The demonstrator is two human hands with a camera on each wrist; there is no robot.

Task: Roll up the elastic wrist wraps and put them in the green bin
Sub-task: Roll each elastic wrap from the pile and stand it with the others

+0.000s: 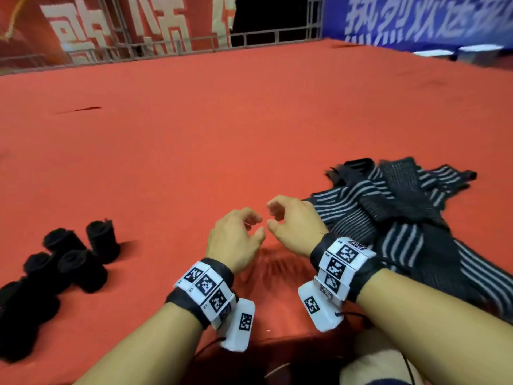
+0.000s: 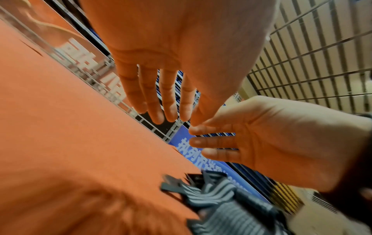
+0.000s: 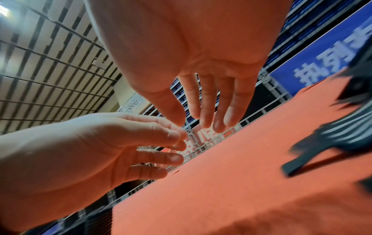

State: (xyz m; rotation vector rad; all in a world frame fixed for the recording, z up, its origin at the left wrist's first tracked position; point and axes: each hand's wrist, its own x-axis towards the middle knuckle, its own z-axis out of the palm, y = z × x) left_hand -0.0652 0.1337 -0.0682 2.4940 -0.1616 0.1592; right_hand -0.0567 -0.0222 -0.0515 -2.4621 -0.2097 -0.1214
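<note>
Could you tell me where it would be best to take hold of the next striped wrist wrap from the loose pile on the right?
Probably by the flat black end tab that sticks out of the pile of striped wraps onto the red cloth. It lies free, so the empty right hand could pinch it from the pile's left side and draw it out.

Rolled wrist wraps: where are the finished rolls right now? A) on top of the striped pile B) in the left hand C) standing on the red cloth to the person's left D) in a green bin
C: the black rolled wraps stand clustered on the red cloth, left of both empty hands; no bin shows.
</note>
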